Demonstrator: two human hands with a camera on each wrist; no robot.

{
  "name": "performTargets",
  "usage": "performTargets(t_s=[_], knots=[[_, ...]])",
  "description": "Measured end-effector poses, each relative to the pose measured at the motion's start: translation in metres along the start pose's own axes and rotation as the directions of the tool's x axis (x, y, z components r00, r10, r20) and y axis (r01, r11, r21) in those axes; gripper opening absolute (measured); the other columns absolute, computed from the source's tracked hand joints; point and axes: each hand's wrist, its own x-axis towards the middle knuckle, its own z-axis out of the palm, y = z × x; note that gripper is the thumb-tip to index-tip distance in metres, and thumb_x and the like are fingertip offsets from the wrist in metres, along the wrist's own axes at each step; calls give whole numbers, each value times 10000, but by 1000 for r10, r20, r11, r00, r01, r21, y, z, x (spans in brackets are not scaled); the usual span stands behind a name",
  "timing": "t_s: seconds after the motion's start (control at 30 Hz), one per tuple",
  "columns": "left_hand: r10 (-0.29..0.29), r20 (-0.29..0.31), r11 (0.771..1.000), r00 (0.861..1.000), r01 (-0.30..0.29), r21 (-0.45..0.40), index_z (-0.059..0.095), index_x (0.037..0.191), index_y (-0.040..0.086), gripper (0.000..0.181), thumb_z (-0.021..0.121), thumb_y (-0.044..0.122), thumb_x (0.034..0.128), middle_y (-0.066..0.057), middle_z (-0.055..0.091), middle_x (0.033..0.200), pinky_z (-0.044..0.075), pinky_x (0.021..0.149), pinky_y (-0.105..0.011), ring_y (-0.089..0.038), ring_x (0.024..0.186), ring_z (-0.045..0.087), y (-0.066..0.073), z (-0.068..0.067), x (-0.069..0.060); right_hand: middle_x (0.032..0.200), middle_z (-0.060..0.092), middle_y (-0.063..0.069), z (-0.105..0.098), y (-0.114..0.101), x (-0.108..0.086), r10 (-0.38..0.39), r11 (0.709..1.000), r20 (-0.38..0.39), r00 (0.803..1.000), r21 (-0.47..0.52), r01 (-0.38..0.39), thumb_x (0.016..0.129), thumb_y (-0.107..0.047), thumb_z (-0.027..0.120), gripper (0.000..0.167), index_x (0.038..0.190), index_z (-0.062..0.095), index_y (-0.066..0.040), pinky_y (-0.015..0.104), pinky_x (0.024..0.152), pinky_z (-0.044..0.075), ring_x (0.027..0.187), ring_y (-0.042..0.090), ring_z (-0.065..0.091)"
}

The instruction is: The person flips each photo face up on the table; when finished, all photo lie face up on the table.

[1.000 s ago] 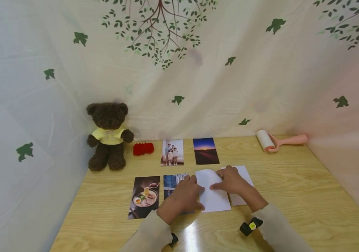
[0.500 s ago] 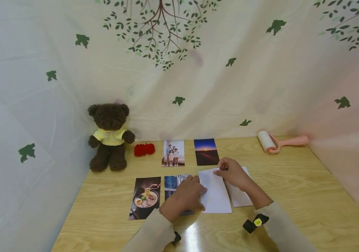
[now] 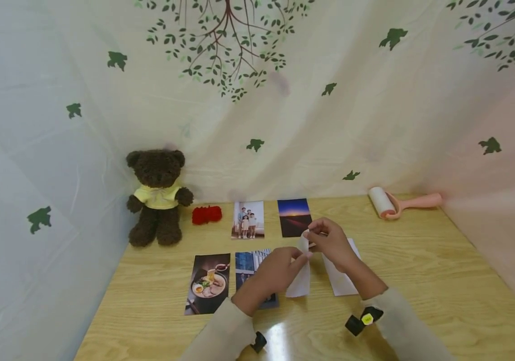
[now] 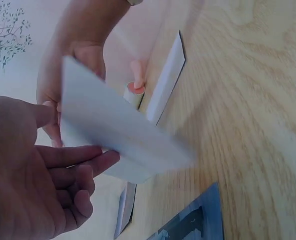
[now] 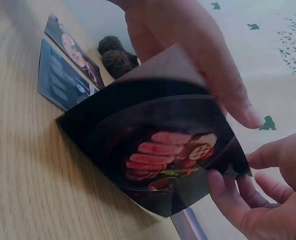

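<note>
A photo print of sliced steak [image 5: 158, 155] stands tilted on edge above the table, its white back facing my left hand. My right hand [image 3: 333, 245] pinches one upper corner between thumb and fingers, plain in the right wrist view. My left hand [image 3: 277, 271] is at the other side; its fingers [image 4: 105, 161] lie against the white back, and its thumb is by the upper edge. No left finger shows on the picture side. A face-down white print [image 3: 340, 276] lies under my right forearm. Left of my hands lie a city photo [image 3: 245, 265], partly covered, and a ramen photo [image 3: 207, 283].
Along the back are a family photo [image 3: 247, 219], a sunset photo [image 3: 294, 218] and a red flat item [image 3: 206, 214]. A brown teddy bear [image 3: 157, 198] in a yellow top stands at left. A pink-handled lint roller [image 3: 403, 203] lies back right, before a leaf-print curtain [image 3: 302, 140].
The steak print lay white side up; my right hand has lifted its far edge, and it now stands tilted. My left hand has moved right and up to its back.
</note>
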Motion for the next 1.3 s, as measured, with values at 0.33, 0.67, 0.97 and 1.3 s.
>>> performTargets(t_s=[0.33,0.67,0.97,1.3], knots=[[-98,-63,983,993,87,-160,696,816,122,334,561,281,1077,62,424,560,298,468,-270,-109,461,366,-6,-6,-2,1199,666,230,5,15,-5,-4,984,110,994,-174,24,1066,-82,597,223,1238,618,60,368,864,611,1067,279,700],[-154,-103,959,983,174,222,503,648,176,400,751,239,955,62,445,588,317,476,-277,-112,490,431,-15,1,-9,1176,686,172,17,38,-13,-9,856,227,974,-502,125,867,30,777,333,1188,703,-19,396,832,566,1039,281,663],[-118,-103,875,988,152,460,821,986,172,157,866,246,854,-41,681,945,554,634,-376,-180,789,677,-12,11,-5,1240,669,153,21,39,-14,-67,806,209,976,-565,176,849,36,805,319,1147,731,-52,455,916,545,1096,295,620],[-92,-127,780,988,151,608,812,920,133,82,830,204,885,-77,708,964,580,593,-392,-202,705,697,5,15,-2,1110,692,136,-15,38,-17,-161,832,138,977,-513,209,987,-42,703,191,1176,726,-26,265,705,539,890,173,661]])
